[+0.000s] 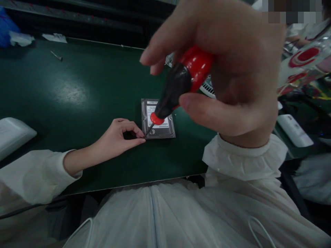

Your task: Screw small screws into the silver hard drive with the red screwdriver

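A hard drive with a white label lies flat on the green table. At its near left corner, my left hand is closed, thumb and fingertips pinching around that corner. My right hand, large and close to the camera, grips a screwdriver by its red and black handle. The screwdriver slants down to the left over the drive. Its thin shaft ends at the same corner, right by my left fingertips. Whether a screw sits under the tip is hidden by the fingers.
A white device stands at the left edge. A small screw-like piece and paper scraps lie farther back. Behind my right hand is a white grille. At right are a bottle, another white object and another person.
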`<state>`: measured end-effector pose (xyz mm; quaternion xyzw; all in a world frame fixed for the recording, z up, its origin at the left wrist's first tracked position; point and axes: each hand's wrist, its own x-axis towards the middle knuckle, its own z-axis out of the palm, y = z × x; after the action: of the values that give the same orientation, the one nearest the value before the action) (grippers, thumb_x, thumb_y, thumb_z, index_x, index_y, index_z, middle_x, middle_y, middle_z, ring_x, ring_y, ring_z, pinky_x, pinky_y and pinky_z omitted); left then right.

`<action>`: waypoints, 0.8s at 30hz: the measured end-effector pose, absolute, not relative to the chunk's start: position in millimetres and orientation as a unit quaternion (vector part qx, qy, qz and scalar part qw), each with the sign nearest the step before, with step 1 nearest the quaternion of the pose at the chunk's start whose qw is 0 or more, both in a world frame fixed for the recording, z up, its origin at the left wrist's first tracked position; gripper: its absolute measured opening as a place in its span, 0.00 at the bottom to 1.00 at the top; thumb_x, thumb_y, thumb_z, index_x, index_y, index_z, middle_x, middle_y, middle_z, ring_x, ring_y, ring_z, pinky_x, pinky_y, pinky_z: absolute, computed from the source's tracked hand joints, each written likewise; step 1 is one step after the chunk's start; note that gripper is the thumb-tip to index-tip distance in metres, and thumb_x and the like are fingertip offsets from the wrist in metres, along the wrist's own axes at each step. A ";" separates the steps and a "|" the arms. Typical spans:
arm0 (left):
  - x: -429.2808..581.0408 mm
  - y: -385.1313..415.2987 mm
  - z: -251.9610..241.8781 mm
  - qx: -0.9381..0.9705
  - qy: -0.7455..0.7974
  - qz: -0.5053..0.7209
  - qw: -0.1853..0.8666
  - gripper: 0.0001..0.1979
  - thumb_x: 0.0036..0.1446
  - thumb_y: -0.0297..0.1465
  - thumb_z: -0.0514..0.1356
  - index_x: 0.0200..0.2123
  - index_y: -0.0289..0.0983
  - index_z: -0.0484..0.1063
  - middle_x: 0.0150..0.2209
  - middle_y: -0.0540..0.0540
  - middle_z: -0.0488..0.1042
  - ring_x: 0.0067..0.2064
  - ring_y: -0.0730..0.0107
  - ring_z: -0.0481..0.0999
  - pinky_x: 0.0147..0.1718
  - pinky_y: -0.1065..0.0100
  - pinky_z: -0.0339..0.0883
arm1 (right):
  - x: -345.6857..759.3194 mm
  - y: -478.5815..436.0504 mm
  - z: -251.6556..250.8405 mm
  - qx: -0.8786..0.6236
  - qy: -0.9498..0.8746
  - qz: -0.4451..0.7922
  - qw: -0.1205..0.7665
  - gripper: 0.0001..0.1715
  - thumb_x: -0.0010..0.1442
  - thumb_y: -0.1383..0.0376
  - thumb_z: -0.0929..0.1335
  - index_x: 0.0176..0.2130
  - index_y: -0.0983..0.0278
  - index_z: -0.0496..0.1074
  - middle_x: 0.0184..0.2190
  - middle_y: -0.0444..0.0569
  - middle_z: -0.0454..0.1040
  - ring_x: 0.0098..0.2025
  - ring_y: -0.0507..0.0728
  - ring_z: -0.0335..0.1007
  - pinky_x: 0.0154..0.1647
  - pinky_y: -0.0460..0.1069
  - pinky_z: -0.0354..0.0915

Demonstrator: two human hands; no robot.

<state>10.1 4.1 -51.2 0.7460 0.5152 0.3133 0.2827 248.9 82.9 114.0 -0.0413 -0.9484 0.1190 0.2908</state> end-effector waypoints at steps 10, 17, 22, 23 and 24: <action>11.3 4.3 -48.7 0.747 0.514 0.309 0.287 0.11 0.58 0.42 0.67 0.31 0.41 0.77 0.32 0.56 0.80 0.36 0.67 0.79 0.56 0.56 0.62 | 241.6 83.2 109.4 -0.051 -0.933 0.182 0.307 0.30 0.68 0.44 0.58 0.53 0.63 0.66 0.46 0.45 0.74 0.49 0.55 0.75 0.49 0.51 0.71; 11.2 4.6 -48.7 0.753 0.506 0.313 0.281 0.10 0.58 0.41 0.68 0.31 0.41 0.78 0.32 0.55 0.81 0.37 0.67 0.79 0.57 0.56 0.62 | 235.8 94.2 103.1 -0.059 -0.934 0.134 0.326 0.25 0.73 0.48 0.57 0.52 0.62 0.68 0.46 0.41 0.74 0.46 0.49 0.74 0.54 0.48 0.72; 10.9 3.3 -48.3 0.750 0.513 0.303 0.289 0.10 0.58 0.41 0.68 0.32 0.41 0.78 0.33 0.55 0.81 0.37 0.67 0.79 0.58 0.56 0.63 | 216.2 111.4 80.8 0.074 -0.913 0.132 0.378 0.39 0.71 0.38 0.52 0.50 0.64 0.72 0.50 0.37 0.73 0.68 0.56 0.62 0.61 0.44 0.71; 11.0 3.1 -48.1 0.749 0.515 0.299 0.291 0.10 0.58 0.42 0.68 0.32 0.41 0.78 0.33 0.55 0.81 0.37 0.67 0.80 0.59 0.55 0.63 | 213.1 112.3 76.9 0.073 -0.913 0.134 0.378 0.40 0.70 0.37 0.52 0.50 0.64 0.72 0.52 0.38 0.73 0.72 0.58 0.58 0.63 0.45 0.70; 11.1 3.0 -47.9 0.748 0.518 0.295 0.291 0.11 0.58 0.42 0.67 0.32 0.41 0.78 0.33 0.54 0.81 0.38 0.66 0.80 0.59 0.55 0.63 | 211.0 112.9 73.5 0.065 -0.913 0.137 0.378 0.40 0.70 0.37 0.53 0.50 0.64 0.73 0.53 0.39 0.73 0.73 0.60 0.55 0.65 0.46 0.70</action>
<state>11.1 3.0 -47.9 0.7483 0.5176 0.2953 0.2915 211.0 112.9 73.5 0.0654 -0.9133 0.1367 0.3780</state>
